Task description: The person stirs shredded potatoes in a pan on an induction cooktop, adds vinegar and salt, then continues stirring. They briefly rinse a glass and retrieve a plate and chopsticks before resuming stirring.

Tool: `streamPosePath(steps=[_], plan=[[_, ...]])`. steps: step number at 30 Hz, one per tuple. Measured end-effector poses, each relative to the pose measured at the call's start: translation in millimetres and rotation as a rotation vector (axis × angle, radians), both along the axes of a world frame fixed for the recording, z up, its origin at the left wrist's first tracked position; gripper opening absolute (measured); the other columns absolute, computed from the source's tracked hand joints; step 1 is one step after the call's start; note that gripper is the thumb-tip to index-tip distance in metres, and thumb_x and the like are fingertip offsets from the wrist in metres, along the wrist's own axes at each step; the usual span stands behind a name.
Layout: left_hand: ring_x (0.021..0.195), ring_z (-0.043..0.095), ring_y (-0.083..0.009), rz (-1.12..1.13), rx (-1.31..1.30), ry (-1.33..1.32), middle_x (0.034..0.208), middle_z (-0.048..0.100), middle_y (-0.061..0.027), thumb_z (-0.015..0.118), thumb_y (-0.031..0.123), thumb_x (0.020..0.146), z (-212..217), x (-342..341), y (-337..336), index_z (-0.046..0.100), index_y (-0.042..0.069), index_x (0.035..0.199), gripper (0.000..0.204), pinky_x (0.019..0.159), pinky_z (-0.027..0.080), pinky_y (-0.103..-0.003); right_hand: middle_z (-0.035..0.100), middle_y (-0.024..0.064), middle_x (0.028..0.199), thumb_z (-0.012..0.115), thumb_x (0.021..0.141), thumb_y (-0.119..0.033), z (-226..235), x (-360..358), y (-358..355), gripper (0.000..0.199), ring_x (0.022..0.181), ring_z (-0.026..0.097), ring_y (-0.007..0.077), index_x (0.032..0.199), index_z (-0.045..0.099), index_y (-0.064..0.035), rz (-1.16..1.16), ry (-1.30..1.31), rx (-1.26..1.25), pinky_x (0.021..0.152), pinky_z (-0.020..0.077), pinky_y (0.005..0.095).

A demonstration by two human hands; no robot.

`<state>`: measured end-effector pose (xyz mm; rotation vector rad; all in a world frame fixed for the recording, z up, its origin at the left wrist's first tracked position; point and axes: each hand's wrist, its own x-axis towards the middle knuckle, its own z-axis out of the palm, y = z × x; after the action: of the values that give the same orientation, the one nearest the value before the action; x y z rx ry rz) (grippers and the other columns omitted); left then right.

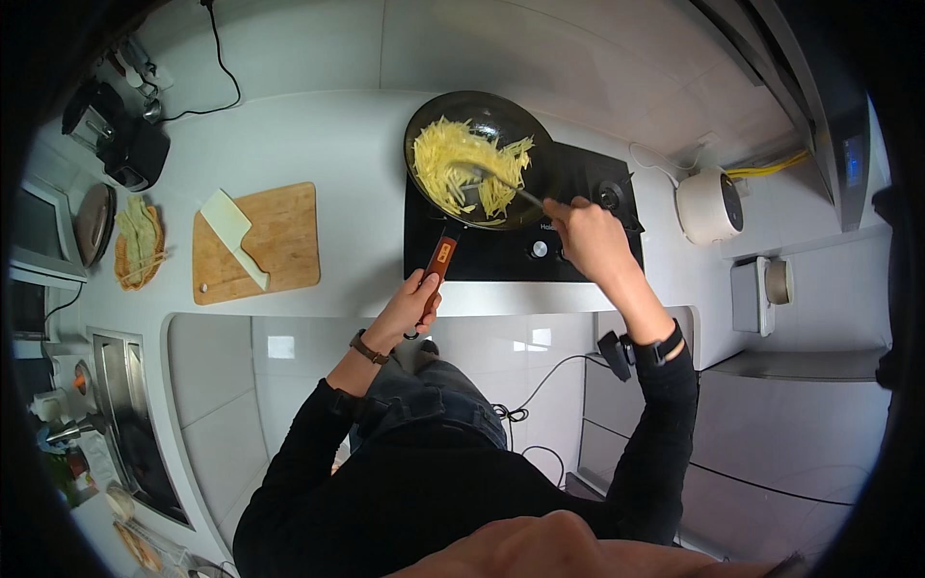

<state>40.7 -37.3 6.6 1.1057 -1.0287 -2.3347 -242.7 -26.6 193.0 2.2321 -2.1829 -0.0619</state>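
Note:
A dark wok (511, 123) sits on the left side of a black gas stove (482, 260). Yellow shredded potato (453, 154) covers much of its left and middle, with bare oily metal showing at the back right. My left hand (412, 306) is wrapped round the wok's reddish-brown handle (441, 256), near its end. My right hand (590, 236) grips a spatula (511, 185) from the right; its shaft slants down to the left over the rim. The spatula's head lies among the shreds, partly hidden and slightly blurred.
Left of the stove, a pale cleaver (231, 231) rests on a wooden cutting board (289, 226). Farther left are a basket (140, 246) and a black blender base (135, 149). A white rice cooker (708, 205) stands right of the stove. The sink (140, 424) is at lower left.

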Motion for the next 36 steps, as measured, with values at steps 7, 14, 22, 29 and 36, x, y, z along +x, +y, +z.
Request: streamPosePath(steps=[7, 14, 22, 29, 36], plan=[[0.052, 0.045, -0.0061, -0.007, -0.014, 0.010, 0.081, 0.053, -0.0007, 0.042, 0.037, 0.115, -3.7, 1.5, -0.5, 0.051, 0.006, 0.126, 0.034, 0.041, 0.037, -0.024, 0.071, 0.0266, 0.094, 0.066, 0.099, -0.018, 19.1, -88.7, -10.5, 0.024, 0.088, 0.068, 0.0483, 0.118, 0.077, -0.0091, -0.194, -0.174, -0.136, 0.079, 0.0564, 0.0520], [0.051, 0.045, -0.0067, 0.000, -0.014, -0.007, 0.077, 0.052, 0.0002, 0.043, 0.037, 0.115, 0.7, 0.9, -0.3, 0.052, 0.007, 0.122, 0.033, 0.040, 0.035, -0.024, 0.064, 0.0060, 0.069, 0.062, 0.105, -0.023, -48.6, -123.3, -71.8, 0.032, 0.056, 0.058, 0.0140, 0.129, 0.073, -0.0044, -0.395, -0.614, 0.194, 0.054, 0.0459, 0.0300], [0.052, 0.044, -0.0064, 0.000, 0.007, -0.020, 0.076, 0.051, -0.0001, 0.043, 0.038, 0.115, 0.5, 0.4, 0.7, 0.052, 0.007, 0.125, 0.034, 0.041, 0.035, -0.023, 0.062, 0.0165, 0.076, 0.070, 0.098, -0.012, -30.6, -76.8, -32.6, 0.036, 0.061, 0.061, 0.0271, 0.133, 0.071, -0.0064, -0.003, -0.470, -0.012, 0.066, 0.0524, 0.0369], [0.052, 0.044, -0.0066, -0.014, 0.027, 0.001, 0.079, 0.052, -0.0007, 0.043, 0.038, 0.115, -1.9, 0.6, -0.6, 0.051, 0.007, 0.127, 0.034, 0.041, 0.035, -0.023, 0.067, 0.0146, 0.087, 0.073, 0.091, -0.010, 45.1, -22.5, 43.1, 0.034, 0.071, 0.068, 0.0359, 0.125, 0.075, -0.0125, 0.112, -0.134, -0.024, 0.067, 0.0572, 0.0435], [0.052, 0.045, -0.0066, -0.003, 0.031, 0.000, 0.079, 0.052, -0.0004, 0.044, 0.036, 0.115, 0.5, -0.4, 0.4, 0.052, 0.007, 0.126, 0.032, 0.041, 0.036, -0.023, 0.068, 0.0152, 0.091, 0.069, 0.094, -0.012, -26.6, -8.8, -10.1, 0.034, 0.074, 0.071, 0.0385, 0.127, 0.072, -0.0164, 0.024, 0.024, -0.136, 0.065, 0.0599, 0.0462]])
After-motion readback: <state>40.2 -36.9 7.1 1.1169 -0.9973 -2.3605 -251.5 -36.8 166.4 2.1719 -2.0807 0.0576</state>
